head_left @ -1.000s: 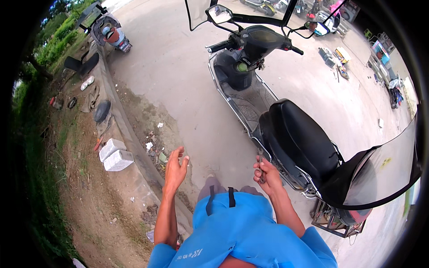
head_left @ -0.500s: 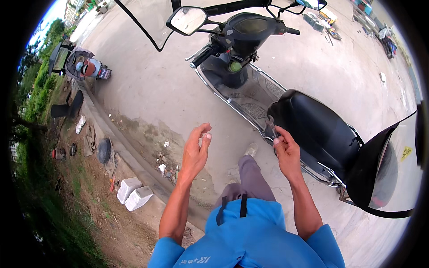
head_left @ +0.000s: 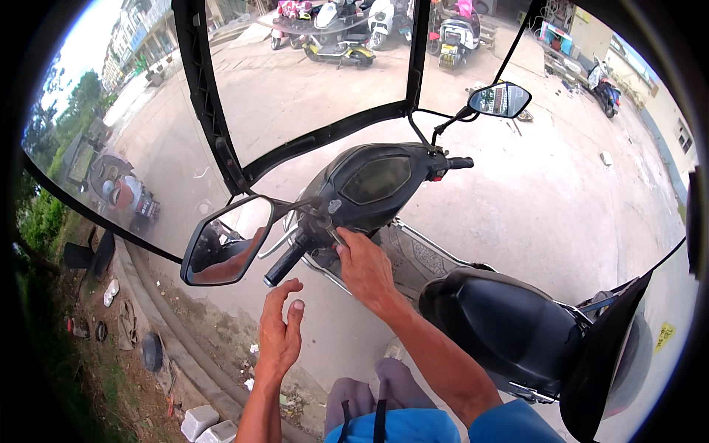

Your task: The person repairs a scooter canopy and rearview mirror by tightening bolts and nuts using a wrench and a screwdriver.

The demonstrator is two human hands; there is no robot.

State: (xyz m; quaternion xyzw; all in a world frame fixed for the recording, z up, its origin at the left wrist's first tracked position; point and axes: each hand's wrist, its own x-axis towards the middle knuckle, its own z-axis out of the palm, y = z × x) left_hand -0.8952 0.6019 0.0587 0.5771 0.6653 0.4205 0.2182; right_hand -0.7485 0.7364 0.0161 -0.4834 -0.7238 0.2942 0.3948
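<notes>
My right hand (head_left: 362, 266) is closed on a metal wrench (head_left: 331, 227) at the base of the left mirror's stem, beside the scooter's dark dashboard (head_left: 375, 179); the wrench is partly hidden by my fingers. My left hand (head_left: 281, 328) is open and empty, fingers loosely curved, just below the left handlebar grip (head_left: 284, 266). The left mirror (head_left: 226, 241) stands out to the left of the dashboard.
A black-framed windshield (head_left: 321, 133) surrounds the handlebars. The black seat (head_left: 502, 332) is at my right. A concrete curb (head_left: 162, 317) runs along the left, with white blocks (head_left: 199, 421) on it. Parked scooters (head_left: 336, 52) stand across the yard.
I have moved forward from beside the seat to the handlebars. My right hand has carried the wrench up and leftward to the mirror stem. My left hand has followed, still empty.
</notes>
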